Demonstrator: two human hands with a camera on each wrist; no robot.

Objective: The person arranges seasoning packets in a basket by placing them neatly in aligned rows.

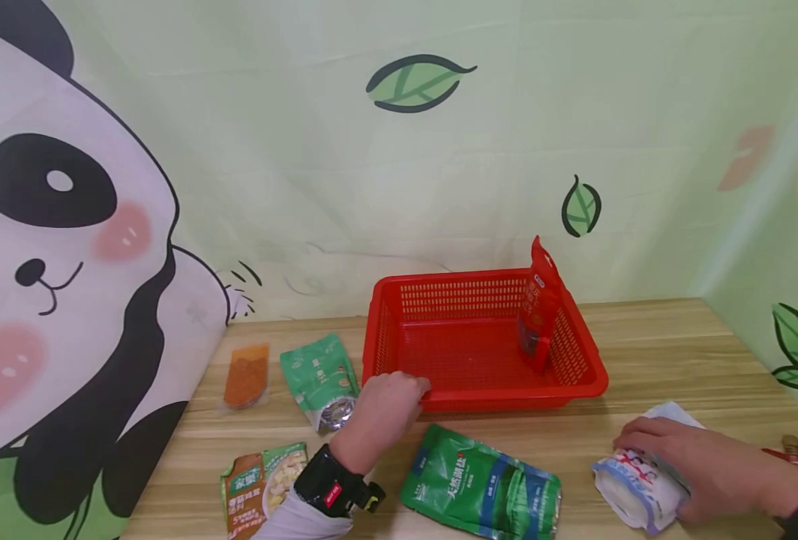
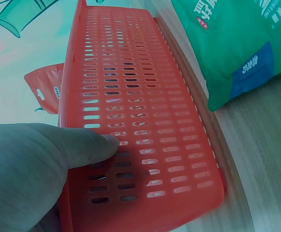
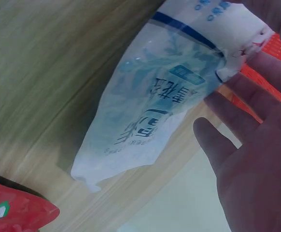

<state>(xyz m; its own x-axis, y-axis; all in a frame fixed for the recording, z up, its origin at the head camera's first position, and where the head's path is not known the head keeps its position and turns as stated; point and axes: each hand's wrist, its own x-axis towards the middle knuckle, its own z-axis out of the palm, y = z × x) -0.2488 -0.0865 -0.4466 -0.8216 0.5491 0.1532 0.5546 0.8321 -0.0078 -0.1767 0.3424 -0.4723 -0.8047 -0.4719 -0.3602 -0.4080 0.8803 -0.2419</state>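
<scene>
White pouch (image 1: 635, 491) lay at R side of table (image 1: 669, 337), apart from red basket (image 1: 480, 398); whether lifted, unclear. R hand (image 1: 709, 457) was clamped on pouch nr. one end, L hand (image 1: 392, 409) on basket's nr. rim. Likely risks: soft film might have slipped, given end hold; low approach might have caught R wall or toppled upright red pouch (image 1: 539, 311) inside; L tug might have dragged basket onto lg. green pouch (image 1: 473, 480) in front. Also present: sm. green pouch (image 1: 318, 371), orange packet (image 1: 247, 375), brown-green packet (image 1: 247, 487), all L; red packet (image 3: 20, 208), R.
</scene>
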